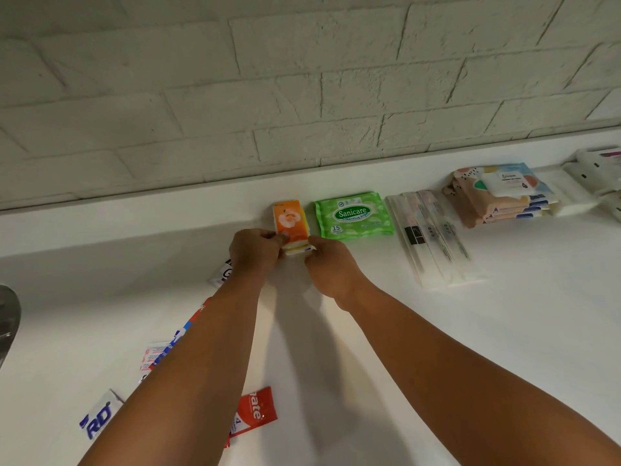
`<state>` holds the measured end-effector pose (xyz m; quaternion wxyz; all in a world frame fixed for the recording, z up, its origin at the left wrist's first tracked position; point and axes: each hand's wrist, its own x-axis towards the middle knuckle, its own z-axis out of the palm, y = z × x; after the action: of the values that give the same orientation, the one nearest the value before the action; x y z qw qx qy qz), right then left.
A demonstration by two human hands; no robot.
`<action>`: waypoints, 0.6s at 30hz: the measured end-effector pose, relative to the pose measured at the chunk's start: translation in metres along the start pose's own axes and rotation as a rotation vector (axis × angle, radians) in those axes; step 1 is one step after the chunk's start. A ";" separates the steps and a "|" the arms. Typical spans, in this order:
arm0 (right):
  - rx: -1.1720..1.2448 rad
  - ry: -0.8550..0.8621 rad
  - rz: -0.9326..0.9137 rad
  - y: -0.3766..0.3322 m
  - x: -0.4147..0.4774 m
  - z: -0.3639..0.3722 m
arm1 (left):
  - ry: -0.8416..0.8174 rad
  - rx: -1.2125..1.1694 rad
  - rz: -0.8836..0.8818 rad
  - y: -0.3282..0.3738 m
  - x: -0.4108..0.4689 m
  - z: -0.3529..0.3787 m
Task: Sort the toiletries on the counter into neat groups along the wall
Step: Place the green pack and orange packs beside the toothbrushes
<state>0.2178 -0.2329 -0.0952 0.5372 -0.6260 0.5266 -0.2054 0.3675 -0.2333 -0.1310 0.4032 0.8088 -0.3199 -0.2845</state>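
2 hands, left hand (257,252) and right hand (331,265), pinch small orange-topped tissue-pack stack (291,227) just left of green Sanicare wipes pack (353,215), near wall. Risk: uneven squeeze skews stack.

tissue packs (291,227) left of wipes pack (353,215), wrapped toothbrushes (433,237) right, sachets (255,413) in front
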 end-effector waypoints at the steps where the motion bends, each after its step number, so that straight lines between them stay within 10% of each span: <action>1: -0.002 -0.008 -0.008 0.001 0.001 0.000 | -0.001 0.003 0.005 0.000 0.000 0.001; 18: 0.069 -0.049 -0.015 0.005 0.006 -0.003 | 0.054 0.089 -0.007 0.007 -0.011 0.002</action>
<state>0.2149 -0.2387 -0.1007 0.5698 -0.6158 0.5013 -0.2120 0.3570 -0.2296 -0.1241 0.3745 0.8344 -0.3182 -0.2495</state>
